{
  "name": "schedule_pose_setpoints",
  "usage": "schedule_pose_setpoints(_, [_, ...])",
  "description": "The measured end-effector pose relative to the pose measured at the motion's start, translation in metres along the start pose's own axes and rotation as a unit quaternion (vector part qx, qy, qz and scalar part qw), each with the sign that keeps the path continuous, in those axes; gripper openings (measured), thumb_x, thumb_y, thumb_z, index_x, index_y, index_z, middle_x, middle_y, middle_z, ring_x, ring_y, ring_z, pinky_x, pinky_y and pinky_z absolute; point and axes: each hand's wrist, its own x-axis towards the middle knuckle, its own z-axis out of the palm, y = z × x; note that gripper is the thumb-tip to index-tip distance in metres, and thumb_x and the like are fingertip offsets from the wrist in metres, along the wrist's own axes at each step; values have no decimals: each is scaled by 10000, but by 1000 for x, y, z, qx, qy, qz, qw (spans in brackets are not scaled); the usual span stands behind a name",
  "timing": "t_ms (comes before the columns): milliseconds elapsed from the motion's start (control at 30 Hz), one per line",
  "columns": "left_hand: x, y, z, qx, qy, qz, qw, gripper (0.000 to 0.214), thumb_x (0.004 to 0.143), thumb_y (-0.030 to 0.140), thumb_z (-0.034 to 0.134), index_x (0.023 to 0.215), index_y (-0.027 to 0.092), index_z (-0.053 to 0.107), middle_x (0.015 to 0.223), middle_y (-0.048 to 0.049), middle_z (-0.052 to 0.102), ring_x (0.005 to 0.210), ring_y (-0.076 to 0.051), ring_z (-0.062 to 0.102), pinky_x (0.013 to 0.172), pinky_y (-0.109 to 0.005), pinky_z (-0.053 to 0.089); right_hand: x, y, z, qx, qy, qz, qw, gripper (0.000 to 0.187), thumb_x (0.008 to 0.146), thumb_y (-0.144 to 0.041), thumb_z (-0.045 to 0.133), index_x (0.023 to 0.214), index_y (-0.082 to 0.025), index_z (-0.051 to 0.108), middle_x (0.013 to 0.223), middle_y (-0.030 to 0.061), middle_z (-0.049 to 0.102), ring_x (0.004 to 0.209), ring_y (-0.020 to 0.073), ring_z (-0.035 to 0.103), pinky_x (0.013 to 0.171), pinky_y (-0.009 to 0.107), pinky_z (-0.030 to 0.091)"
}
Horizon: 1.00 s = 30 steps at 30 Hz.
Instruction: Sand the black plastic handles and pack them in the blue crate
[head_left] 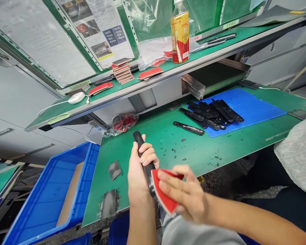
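Note:
My left hand (142, 170) is wrapped round a long black plastic part (137, 136), which slants up and away from me over the near edge of the bench. Against the lower end of that part, my right hand (186, 190) presses a red-faced sanding pad (165, 194). The fingers lie on the pad's red face and bend it slightly; its pale edge shows. Some of the black part is covered by the pad and by my left fingers. Similar black parts (214, 112) lie heaped at the right, and one single black part (188, 128) rests apart from them.
The heap sits partly on a blue sheet (255, 109) on the green bench (153, 136). Black shavings (215, 157) are scattered nearby. A blue crate (48, 180) stands at left. Overhead, a shelf (102, 98) carries stacked red pads (122, 72) and a bottle (180, 37). A person's sleeve (298, 149) is at right.

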Motion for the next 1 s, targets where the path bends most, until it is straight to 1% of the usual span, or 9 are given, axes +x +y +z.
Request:
schedule_pose_setpoints(133, [-2, 7, 9, -20, 45, 105, 993, 226, 1011, 263, 368, 817, 186, 454, 551, 97, 325, 367, -44, 328, 354, -163, 326, -8, -4, 19, 39, 69, 2, 997, 423, 1019, -222, 418, 1430, -296, 482, 1412, -57, 604, 1214, 100, 602, 831, 254, 544])
schedule_pose_setpoints(267, [1, 16, 12, -39, 54, 149, 987, 273, 979, 235, 405, 725, 222, 308, 533, 104, 316, 339, -28, 311, 336, -142, 300, -13, -15, 33, 68, 55, 32, 996, 453, 1005, -341, 447, 1458, -343, 456, 1365, -74, 644, 1195, 134, 609, 860, 285, 554])
schedule_pose_setpoints(400, [-1, 27, 11, -32, 70, 287, 955, 261, 966, 266, 395, 729, 231, 291, 509, 109, 298, 314, -39, 317, 315, -146, 284, -16, -23, 29, 100, 65, 142, 983, 519, 1007, -505, 384, 1502, -348, 388, 1602, -79, 360, 1308, 176, 498, 1033, 310, 468])
schedule_pose_setpoints(467, [-5, 29, 13, -16, 66, 309, 949, 241, 961, 263, 402, 743, 229, 305, 523, 108, 322, 323, -37, 341, 326, -142, 301, -14, -22, 26, 175, 105, 313, 928, 649, 976, -623, 360, 1549, -328, 285, 1645, 3, 264, 1355, 262, 435, 1132, 441, 364])
schedule_pose_setpoints(533, [-8, 27, 16, -8, 70, 333, 940, 237, 956, 269, 414, 747, 227, 311, 530, 109, 325, 322, -32, 344, 326, -139, 299, -9, -20, 26, 296, 153, 451, 828, 702, 936, -718, 311, 1543, -365, 283, 1591, 11, 357, 1303, 273, 454, 1128, 461, 343])
schedule_pose_setpoints(633, [-11, 22, 20, -9, 82, 354, 932, 240, 955, 289, 426, 750, 224, 320, 528, 114, 301, 310, -27, 326, 313, -133, 283, 3, -11, 28, 446, 179, 540, 691, 638, 971, -681, 193, 1471, -366, 432, 1347, 30, 571, 1050, 210, 545, 1000, 381, 428])
schedule_pose_setpoints(733, [-11, 18, 21, -10, 80, 348, 934, 231, 959, 279, 416, 754, 226, 322, 536, 112, 294, 318, -29, 334, 317, -132, 292, 15, -5, 28, 518, 182, 558, 622, 540, 944, -652, 434, 1394, -365, 516, 1097, 21, 609, 824, 150, 527, 815, 288, 487])
schedule_pose_setpoints(833, [-11, 14, 21, -11, 74, 344, 936, 240, 969, 264, 400, 749, 227, 310, 537, 111, 300, 326, -27, 345, 331, -132, 306, 28, -9, 29, 513, 221, 515, 650, 651, 787, -587, 740, 1354, -364, 510, 927, -8, 555, 720, 126, 489, 673, 237, 495])
schedule_pose_setpoints(1000, [-8, 9, 17, 8, 19, 314, 949, 264, 982, 233, 386, 741, 232, 278, 515, 115, 274, 327, -29, 338, 344, -134, 301, 48, -2, 42, 411, 270, 401, 773, 789, 609, -484, 918, 1288, -388, 528, 846, -40, 472, 675, 111, 457, 607, 232, 472])
